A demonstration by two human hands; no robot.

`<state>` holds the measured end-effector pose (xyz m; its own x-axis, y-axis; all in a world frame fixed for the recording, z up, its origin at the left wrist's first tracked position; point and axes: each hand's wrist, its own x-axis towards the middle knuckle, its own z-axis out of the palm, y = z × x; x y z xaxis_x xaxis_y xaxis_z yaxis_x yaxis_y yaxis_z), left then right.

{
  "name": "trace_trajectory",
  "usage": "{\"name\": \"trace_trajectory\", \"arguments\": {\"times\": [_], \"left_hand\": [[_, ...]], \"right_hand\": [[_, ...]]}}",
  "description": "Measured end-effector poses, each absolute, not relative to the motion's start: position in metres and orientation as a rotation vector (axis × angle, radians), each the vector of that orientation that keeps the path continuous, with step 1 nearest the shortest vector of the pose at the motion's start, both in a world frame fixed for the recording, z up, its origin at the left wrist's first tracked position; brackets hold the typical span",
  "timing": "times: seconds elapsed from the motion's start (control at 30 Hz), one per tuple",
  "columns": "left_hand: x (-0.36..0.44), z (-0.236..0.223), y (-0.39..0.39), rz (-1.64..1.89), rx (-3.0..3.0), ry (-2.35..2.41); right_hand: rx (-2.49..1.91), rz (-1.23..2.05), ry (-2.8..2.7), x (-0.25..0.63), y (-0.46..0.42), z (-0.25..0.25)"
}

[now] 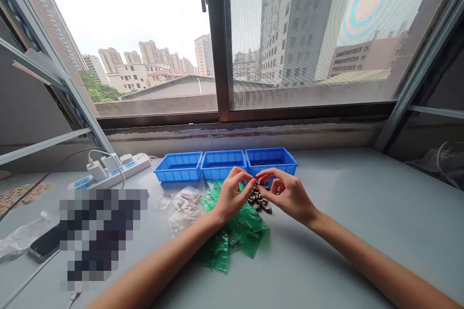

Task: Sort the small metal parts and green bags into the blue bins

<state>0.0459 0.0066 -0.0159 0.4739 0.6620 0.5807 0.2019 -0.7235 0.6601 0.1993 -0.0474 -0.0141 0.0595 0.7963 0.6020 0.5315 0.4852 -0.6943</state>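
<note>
My left hand [232,194] and my right hand [286,193] meet over the grey table, fingertips pinched together on a small dark part [256,183] between them. Just below lies a little heap of the same small dark parts [260,201]. Under my left hand spreads a pile of green plastic bags [235,234]. Three blue bins stand in a row behind: the left bin [178,166], the middle bin [222,164] and the right bin [271,159], which holds some dark parts.
Clear plastic bags [184,210] lie left of the green ones. A white power strip [108,170] with plugged cables sits at the back left, a phone [45,244] at the left edge. A window with a mesh screen [311,34] rises behind the table.
</note>
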Motion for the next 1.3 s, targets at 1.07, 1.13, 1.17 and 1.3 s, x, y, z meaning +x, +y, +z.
{"name": "trace_trajectory", "arguments": {"times": [1.07, 1.13, 1.17, 1.3], "left_hand": [[0.045, -0.013, 0.006, 1.144, 2.248, 0.779], [0.045, -0.014, 0.006, 1.143, 2.255, 0.780], [0.045, -0.014, 0.006, 1.143, 2.258, 0.781], [0.045, -0.014, 0.006, 1.142, 2.264, 0.783]], "right_hand": [[-1.306, 0.719, -1.075, 0.239, -0.028, -0.009], [-1.286, 0.739, -1.180, 0.240, -0.029, -0.006], [-1.310, 0.719, -1.254, 0.241, -0.030, -0.004], [-1.619, 0.451, -1.601, 0.246, -0.037, 0.000]]}}
